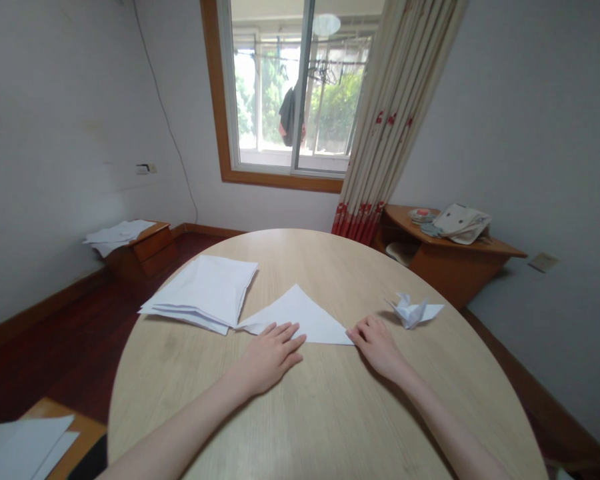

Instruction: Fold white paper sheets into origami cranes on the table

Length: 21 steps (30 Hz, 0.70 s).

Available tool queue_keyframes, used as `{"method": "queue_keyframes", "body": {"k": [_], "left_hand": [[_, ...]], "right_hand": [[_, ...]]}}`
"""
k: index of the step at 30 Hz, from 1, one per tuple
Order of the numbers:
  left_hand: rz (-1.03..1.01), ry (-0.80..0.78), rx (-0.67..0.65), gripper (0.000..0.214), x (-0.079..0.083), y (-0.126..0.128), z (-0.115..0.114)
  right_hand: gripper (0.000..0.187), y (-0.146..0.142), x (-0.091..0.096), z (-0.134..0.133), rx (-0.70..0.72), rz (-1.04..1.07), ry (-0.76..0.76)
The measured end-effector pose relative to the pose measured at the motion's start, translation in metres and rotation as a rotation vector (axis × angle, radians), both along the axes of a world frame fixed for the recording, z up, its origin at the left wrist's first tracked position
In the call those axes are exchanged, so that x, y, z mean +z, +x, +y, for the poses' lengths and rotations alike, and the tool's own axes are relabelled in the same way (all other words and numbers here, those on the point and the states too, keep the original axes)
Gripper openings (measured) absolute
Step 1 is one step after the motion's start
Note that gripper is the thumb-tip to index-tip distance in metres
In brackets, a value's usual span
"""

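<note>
We see two bare hands at work on one white paper sheet in a triangle shape [307, 317], which lies on the round, pale wood-grain counter [325, 420], its peak pointing away from us. Our left hand [275, 350] is open and palm down, its fingers spread over the lower left part of the triangle. Our right hand [377, 343] is half curled, fingertips drawn together on the triangle's right corner; we cannot tell whether they pinch it or only press it.

To the left we have one stack of white, squarish paper [205, 287], its sheets too close-lying for us to count. The triangle's narrow left tip reaches the stack's near corner, though we cannot tell if they touch. To the right, just beyond our right hand, stands one white folded-paper bird [413, 311].

Off the counter, we see white sheets [123, 232] on one brown wooden cabinet [153, 253] at left, and one cream-coloured bag [463, 223] on one reddish-brown corner cabinet [445, 277] at right.
</note>
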<state>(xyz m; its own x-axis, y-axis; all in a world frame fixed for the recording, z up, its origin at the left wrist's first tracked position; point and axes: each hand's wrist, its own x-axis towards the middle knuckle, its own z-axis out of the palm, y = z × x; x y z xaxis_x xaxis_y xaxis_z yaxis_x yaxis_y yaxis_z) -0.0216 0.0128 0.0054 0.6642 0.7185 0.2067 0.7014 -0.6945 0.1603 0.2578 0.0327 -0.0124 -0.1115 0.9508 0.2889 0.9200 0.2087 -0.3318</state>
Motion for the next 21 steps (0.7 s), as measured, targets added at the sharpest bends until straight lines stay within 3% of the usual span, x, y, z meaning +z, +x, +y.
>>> {"method": "queue_keyframes", "body": {"k": [4, 8, 11, 16, 21], "left_hand": [[0.001, 0.009, -0.011, 0.040, 0.000, -0.001, 0.000], [-0.009, 0.030, -0.019, 0.042, -0.006, -0.001, 0.002], [-0.035, 0.052, -0.024, 0.046, -0.013, -0.002, 0.004], [-0.025, 0.054, -0.022, 0.049, -0.016, -0.001, 0.005], [-0.020, 0.038, -0.029, 0.047, -0.014, -0.001, 0.005]], "right_hand": [[0.022, -0.012, 0.007, -0.007, 0.026, 0.001, 0.114], [0.029, -0.034, 0.011, -0.018, 0.289, 0.105, 0.153], [0.038, -0.049, 0.006, -0.026, 0.427, 0.097, 0.051], [0.051, -0.059, -0.002, -0.029, 0.455, -0.037, -0.118], [0.054, -0.062, 0.005, -0.032, 0.390, -0.162, -0.206]]}}
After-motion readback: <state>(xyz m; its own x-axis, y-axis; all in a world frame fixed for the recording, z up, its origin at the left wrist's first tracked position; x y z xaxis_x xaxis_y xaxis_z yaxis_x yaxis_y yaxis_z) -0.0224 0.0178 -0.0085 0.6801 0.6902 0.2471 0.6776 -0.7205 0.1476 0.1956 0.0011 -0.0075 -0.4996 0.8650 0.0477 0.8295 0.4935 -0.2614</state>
